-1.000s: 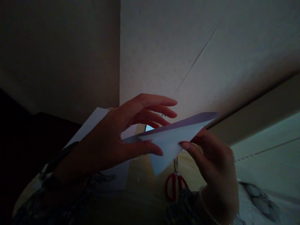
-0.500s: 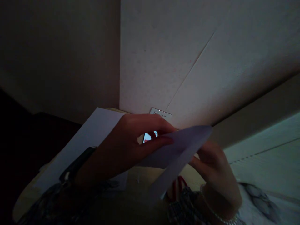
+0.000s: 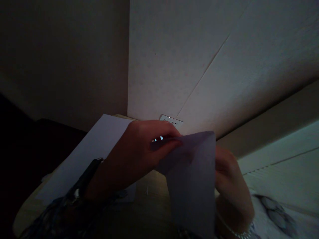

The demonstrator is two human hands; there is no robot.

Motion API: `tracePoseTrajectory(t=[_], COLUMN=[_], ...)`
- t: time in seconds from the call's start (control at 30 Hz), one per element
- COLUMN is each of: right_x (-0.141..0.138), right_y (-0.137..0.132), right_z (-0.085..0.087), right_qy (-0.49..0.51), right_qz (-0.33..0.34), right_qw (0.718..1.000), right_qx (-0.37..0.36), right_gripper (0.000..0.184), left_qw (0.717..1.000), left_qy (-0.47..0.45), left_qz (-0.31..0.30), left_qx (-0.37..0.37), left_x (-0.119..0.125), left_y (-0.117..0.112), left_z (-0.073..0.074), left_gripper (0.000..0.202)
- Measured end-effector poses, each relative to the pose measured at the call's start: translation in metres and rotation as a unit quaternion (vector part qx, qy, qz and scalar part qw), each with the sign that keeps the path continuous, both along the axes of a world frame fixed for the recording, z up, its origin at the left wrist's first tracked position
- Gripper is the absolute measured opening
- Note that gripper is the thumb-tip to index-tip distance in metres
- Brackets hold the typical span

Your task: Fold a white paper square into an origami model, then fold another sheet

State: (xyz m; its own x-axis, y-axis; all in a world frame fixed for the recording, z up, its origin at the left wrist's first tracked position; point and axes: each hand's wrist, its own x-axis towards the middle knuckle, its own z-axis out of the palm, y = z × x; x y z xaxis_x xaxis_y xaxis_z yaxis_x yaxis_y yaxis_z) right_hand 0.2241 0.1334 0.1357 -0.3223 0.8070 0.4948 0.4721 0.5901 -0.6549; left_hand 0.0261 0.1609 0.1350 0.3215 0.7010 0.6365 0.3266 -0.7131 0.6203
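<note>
A sheet of paper (image 3: 193,186), bent over along its top, hangs between my hands above the table. My left hand (image 3: 149,142) pinches its upper left edge between thumb and fingers. Behind the sheet's right side is my right hand (image 3: 228,176), its fingertips hidden by the paper and its fingers curled against it. Under my left forearm, a larger white sheet (image 3: 99,136) lies on the table. Small bright spots of a lit phone screen (image 3: 158,138) show through the gap in my left hand.
The wooden table (image 3: 152,191) stands against a pale wall (image 3: 169,73) with a wall socket (image 3: 171,120) low on it. A small white scrap (image 3: 147,190) lies on the table. Patterned fabric (image 3: 276,212) shows at the lower right.
The paper's loose right flap has swung round to face me and hangs flatter, covering more of my right hand and the lit screen. My left hand keeps its pinch.
</note>
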Motion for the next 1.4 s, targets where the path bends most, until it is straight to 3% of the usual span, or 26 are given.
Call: tracePoseTrajectory(t=[0.13,0.27,0.63,1.07,1.4], right_x=[0.005,0.003,-0.008,-0.01,-0.015], right_y=[0.007,0.008,-0.008,-0.005,-0.006], right_z=[-0.007,-0.007,-0.005,-0.005,-0.008], right_qy=[-0.03,-0.023,0.168,0.187,0.233], right_qz=[0.019,-0.004,-0.034,-0.021,-0.052], right_qw=[0.999,1.0,0.985,0.981,0.971], right_qx=[0.001,-0.008,0.021,0.038,0.024], right_gripper=[0.007,0.002,0.014,0.007,0.005], left_qw=[1.0,0.999,0.998,0.997,0.996], left_qy=[-0.003,0.007,0.03,0.051,0.044], left_qz=[-0.013,-0.028,-0.044,-0.058,-0.073], left_qx=[-0.008,-0.014,0.015,0.012,-0.01], left_x=[0.0,-0.002,-0.002,-0.002,-0.002], left_y=[0.0,0.002,0.001,-0.002,-0.003], left_z=[0.001,0.001,-0.002,-0.002,-0.001], left_gripper=[0.007,0.011,0.011,0.014,0.012])
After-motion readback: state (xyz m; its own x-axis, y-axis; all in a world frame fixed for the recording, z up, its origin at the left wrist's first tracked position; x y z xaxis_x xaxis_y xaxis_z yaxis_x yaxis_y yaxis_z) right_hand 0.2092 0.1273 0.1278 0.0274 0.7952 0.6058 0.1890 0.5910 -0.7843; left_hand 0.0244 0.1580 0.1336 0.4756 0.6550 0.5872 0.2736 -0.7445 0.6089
